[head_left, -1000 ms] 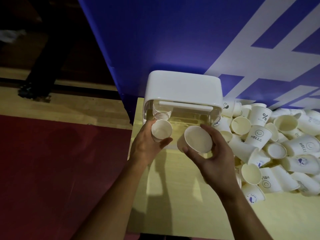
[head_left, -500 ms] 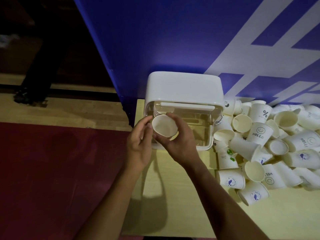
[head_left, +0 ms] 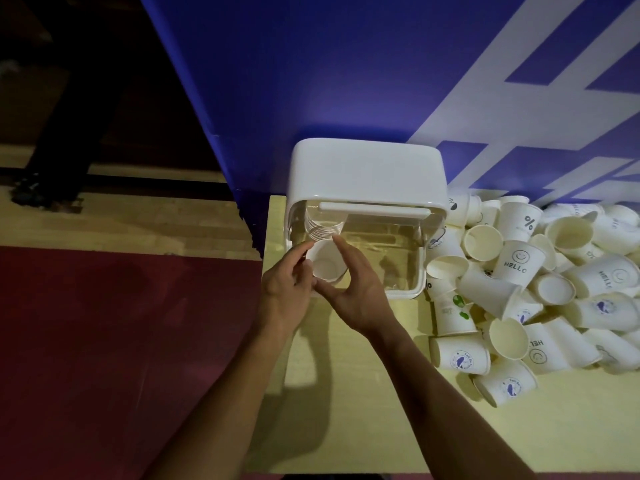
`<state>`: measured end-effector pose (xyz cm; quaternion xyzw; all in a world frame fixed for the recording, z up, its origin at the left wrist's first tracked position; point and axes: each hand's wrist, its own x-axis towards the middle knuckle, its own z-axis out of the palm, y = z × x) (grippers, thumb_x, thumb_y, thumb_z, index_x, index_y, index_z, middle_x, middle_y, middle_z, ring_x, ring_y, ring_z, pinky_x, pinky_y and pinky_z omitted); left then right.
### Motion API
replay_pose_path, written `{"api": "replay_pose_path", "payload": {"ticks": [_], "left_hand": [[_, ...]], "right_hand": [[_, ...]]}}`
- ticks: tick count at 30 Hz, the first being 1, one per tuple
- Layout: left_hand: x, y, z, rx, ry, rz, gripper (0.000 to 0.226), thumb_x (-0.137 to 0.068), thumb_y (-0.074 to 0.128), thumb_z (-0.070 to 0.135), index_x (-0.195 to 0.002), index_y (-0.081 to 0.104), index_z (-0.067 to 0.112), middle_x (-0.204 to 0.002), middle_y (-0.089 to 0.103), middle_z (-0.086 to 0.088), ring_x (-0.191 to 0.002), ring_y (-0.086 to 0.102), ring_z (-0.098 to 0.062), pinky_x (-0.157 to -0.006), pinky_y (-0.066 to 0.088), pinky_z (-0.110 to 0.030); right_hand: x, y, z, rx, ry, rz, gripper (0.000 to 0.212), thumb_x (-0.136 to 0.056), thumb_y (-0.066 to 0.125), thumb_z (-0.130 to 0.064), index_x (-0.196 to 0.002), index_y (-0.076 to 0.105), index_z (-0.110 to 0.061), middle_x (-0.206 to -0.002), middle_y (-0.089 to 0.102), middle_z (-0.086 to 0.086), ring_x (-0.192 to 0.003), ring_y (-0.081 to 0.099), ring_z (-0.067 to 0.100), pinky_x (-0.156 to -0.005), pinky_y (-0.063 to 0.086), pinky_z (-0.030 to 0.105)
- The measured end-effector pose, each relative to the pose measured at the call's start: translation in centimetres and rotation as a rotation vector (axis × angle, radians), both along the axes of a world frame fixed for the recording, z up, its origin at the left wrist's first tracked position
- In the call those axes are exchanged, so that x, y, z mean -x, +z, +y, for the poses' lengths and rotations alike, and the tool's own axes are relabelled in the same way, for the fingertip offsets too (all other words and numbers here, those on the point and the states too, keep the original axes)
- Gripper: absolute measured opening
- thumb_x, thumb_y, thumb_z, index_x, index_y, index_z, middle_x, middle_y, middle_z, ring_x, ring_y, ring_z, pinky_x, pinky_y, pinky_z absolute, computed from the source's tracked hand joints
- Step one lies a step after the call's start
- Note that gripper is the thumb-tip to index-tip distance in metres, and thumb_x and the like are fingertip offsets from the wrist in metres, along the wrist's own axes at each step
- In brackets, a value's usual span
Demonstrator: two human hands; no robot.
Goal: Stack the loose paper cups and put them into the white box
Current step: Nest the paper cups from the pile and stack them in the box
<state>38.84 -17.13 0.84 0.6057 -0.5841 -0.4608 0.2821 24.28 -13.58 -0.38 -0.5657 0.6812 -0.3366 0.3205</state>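
Both hands meet at the front left corner of the box. The left hand [head_left: 287,289] curls around the left side of a plain white paper cup [head_left: 325,266], and the right hand [head_left: 360,289] pinches the same cup from the right, forefinger up at its far rim and thumb underneath; both are closed on it, neither gripping hard by the look of the undented rim. The cup's mouth faces the camera and it sits just inside the opening of the white plastic box with the clear front [head_left: 363,188], directly in front of the stack of nested cups [head_left: 323,226] lying at the box's 10 o'clock corner.

To do this well, I judge the cup's base should be lined up square with the open mouth of the stack and slid straight in toward 12 o'clock, with light finger pressure so the paper wall does not buckle or jam askew.

At 3 o'clock from the hands, a heap of loose printed paper cups [head_left: 533,289] spreads over the pale yellow worktop [head_left: 363,393], some pressing against the box's right wall. Behind, at 12 o'clock, stands a blue and white panel [head_left: 381,64]. The clear flap's white bar [head_left: 374,211] hangs above the opening and could catch fingers.
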Motion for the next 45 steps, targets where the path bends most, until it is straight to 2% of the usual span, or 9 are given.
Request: {"api": "replay_pose_path", "payload": {"ticks": [6, 10, 13, 16, 19, 26, 32, 38, 45], "left_hand": [[0.0, 0.5, -0.1, -0.018, -0.003, -0.005, 0.039, -0.104, 0.05, 0.018, -0.14, 0.06, 0.03, -0.133, 0.066, 0.007, -0.099, 0.057, 0.018, -0.075, 0.043, 0.001], [-0.1, 1.5, 0.3, -0.004, 0.012, 0.068, 0.039, -0.105, 0.052, 0.028, -0.142, 0.055, 0.037, -0.139, 0.062, 0.01, -0.121, 0.061, -0.001, -0.098, 0.053, -0.022], [0.1, 3.8, 1.1, 0.093, 0.015, 0.07, 0.037, -0.105, 0.053, 0.034, -0.141, 0.055, 0.039, -0.143, 0.058, 0.015, -0.128, 0.055, 0.0, -0.101, 0.048, -0.023], [2.1, 6.9, 1.9, 0.242, -0.011, 0.114, 0.035, -0.101, 0.054, 0.037, -0.135, 0.062, 0.034, -0.137, 0.063, 0.016, -0.126, 0.058, -0.002, -0.099, 0.048, -0.02], [6.9, 10.1, 2.0, 0.288, -0.147, 0.164, 0.035, -0.099, 0.056, 0.04, -0.133, 0.063, 0.034, -0.13, 0.067, 0.018, -0.122, 0.061, -0.002, -0.101, 0.05, -0.028], [21.1, 15.3, 3.6, 0.38, -0.49, 0.095, 0.038, -0.101, 0.056, 0.045, -0.138, 0.058, 0.037, -0.138, 0.061, 0.016, -0.123, 0.056, -0.002, -0.094, 0.051, -0.022], [33.4, 15.1, 6.4, 0.379, -0.678, 0.009, 0.039, -0.1, 0.056, 0.047, -0.138, 0.056, 0.04, -0.141, 0.057, 0.02, -0.127, 0.053, -0.002, -0.092, 0.042, -0.011], [47.4, 12.9, 9.7, 0.398, -0.821, -0.064, 0.04, -0.097, 0.061, 0.047, -0.135, 0.057, 0.039, -0.136, 0.059, 0.022, -0.111, 0.049, 0.009, -0.082, 0.034, 0.0], [65.5, 5.5, 9.2, 0.494, -1.15, -0.423, 0.064, -0.091, 0.069, 0.036, -0.15, 0.041, 0.032, -0.155, 0.045, 0.011, -0.133, 0.05, -0.014, -0.1, 0.046, -0.029]], "right_hand": [[-0.2, 0.1, -0.3, -0.013, -0.016, -0.017, 0.088, -0.083, 0.081, -0.053, -0.156, 0.039, -0.029, -0.151, 0.05, -0.012, -0.135, 0.046, -0.001, -0.107, 0.039, 0.015], [0.2, 0.9, 0.4, -0.032, -0.05, -0.056, 0.1, -0.08, 0.083, -0.056, -0.16, 0.031, -0.027, -0.157, 0.046, -0.01, -0.142, 0.042, 0.001, -0.113, 0.037, 0.019], [1.8, 3.1, 2.2, -0.043, -0.113, -0.053, 0.087, -0.083, 0.08, -0.054, -0.156, 0.04, -0.028, -0.154, 0.05, -0.009, -0.141, 0.046, 0.005, -0.115, 0.041, 0.029], [5.2, 6.4, 4.9, -0.018, -0.17, 0.018, 0.068, -0.088, 0.077, -0.051, -0.148, 0.052, -0.03, -0.144, 0.056, -0.017, -0.131, 0.051, -0.003, -0.11, 0.043, 0.022], [10.7, 10.4, 7.5, -0.015, -0.311, 0.039, 0.055, -0.09, 0.077, -0.044, -0.141, 0.06, -0.031, -0.135, 0.061, -0.018, -0.121, 0.056, -0.003, -0.103, 0.05, 0.023], [25.1, 17.1, 13.8, 0.097, -0.62, 0.089, 0.047, -0.091, 0.077, -0.039, -0.136, 0.064, -0.03, -0.123, 0.071, -0.011, -0.114, 0.066, 0.003, -0.096, 0.057, 0.035], [33.5, 17.5, 19.7, 0.111, -0.701, 0.014, 0.047, -0.091, 0.077, -0.034, -0.135, 0.065, -0.026, -0.119, 0.073, -0.014, -0.113, 0.066, 0.001, -0.098, 0.057, 0.038], [42.4, 15.6, 25.2, 0.102, -0.761, -0.127, 0.042, -0.087, 0.073, -0.041, -0.127, 0.068, -0.032, -0.117, 0.074, -0.021, -0.112, 0.069, 0.003, -0.095, 0.055, 0.034], [54.3, 11.1, 28.0, 0.001, -0.797, -0.207, 0.035, -0.088, 0.073, -0.04, -0.121, 0.063, -0.045, -0.111, 0.07, -0.033, -0.109, 0.067, -0.004, -0.091, 0.054, 0.025]]}}
